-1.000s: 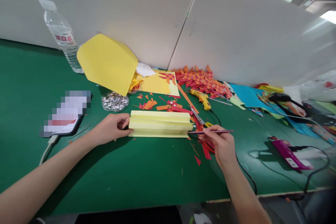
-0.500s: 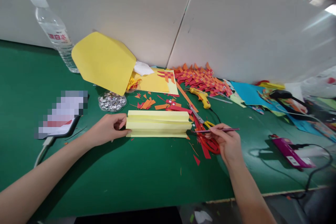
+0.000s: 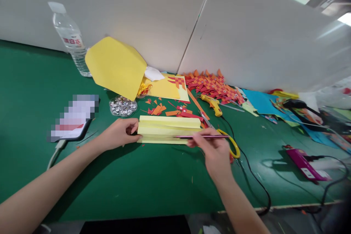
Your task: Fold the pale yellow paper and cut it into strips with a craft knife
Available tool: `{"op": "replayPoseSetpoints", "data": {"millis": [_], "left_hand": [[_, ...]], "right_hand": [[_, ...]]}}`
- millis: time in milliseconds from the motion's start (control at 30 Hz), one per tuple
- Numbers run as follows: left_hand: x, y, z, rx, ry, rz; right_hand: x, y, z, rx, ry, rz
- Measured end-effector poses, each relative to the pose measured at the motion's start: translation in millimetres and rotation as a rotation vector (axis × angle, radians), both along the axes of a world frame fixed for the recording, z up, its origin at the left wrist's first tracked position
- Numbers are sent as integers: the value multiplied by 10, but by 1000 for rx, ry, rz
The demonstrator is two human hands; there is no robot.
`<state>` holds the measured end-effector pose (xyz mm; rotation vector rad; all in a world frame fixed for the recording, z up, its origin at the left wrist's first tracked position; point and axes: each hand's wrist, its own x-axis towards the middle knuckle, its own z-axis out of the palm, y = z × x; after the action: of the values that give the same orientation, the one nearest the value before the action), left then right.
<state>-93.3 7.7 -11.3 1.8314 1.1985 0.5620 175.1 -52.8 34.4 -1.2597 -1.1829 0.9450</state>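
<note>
A strip of pale yellow paper [image 3: 167, 128], creased lengthwise into several folds, lies on the green table. Its left end is pinched between the thumb and fingers of my left hand [image 3: 123, 131]. My right hand [image 3: 215, 150] grips a thin dark pink pencil [image 3: 216, 136], held nearly level, its tip over the lower folds of the paper. The fingers of that hand touch or hover at the paper's right end; I cannot tell which. Just beyond it lie scissors with yellow handles [image 3: 235, 147], partly hidden by the hand.
Orange and red paper scraps [image 3: 157, 109] lie behind the strip, near a tray of googly eyes [image 3: 123, 106]. A yellow glue gun [image 3: 212, 105], woven paper fish [image 3: 211, 86], a phone [image 3: 75, 117], a water bottle [image 3: 72, 40] and a purple power strip [image 3: 307, 164] stand around.
My right hand has moved left with the pencil, from beside the paper to over its right part. My left hand still pinches the left end. The view has shifted slightly.
</note>
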Motion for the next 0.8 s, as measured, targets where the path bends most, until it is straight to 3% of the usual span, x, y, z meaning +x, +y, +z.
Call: {"op": "replayPoseSetpoints", "data": {"millis": [133, 333, 567, 800], "left_hand": [[-5, 5, -9, 4, -23, -20], [-11, 16, -3, 46, -13, -24], [0, 14, 28, 38, -32, -29], [-6, 0, 17, 16, -40, -24]], "right_hand": [[-388, 87, -95, -91, -53, 139], [-537, 178, -235, -106, -48, 168], [-490, 160, -274, -89, -69, 166], [-153, 141, -236, -74, -96, 113]]}}
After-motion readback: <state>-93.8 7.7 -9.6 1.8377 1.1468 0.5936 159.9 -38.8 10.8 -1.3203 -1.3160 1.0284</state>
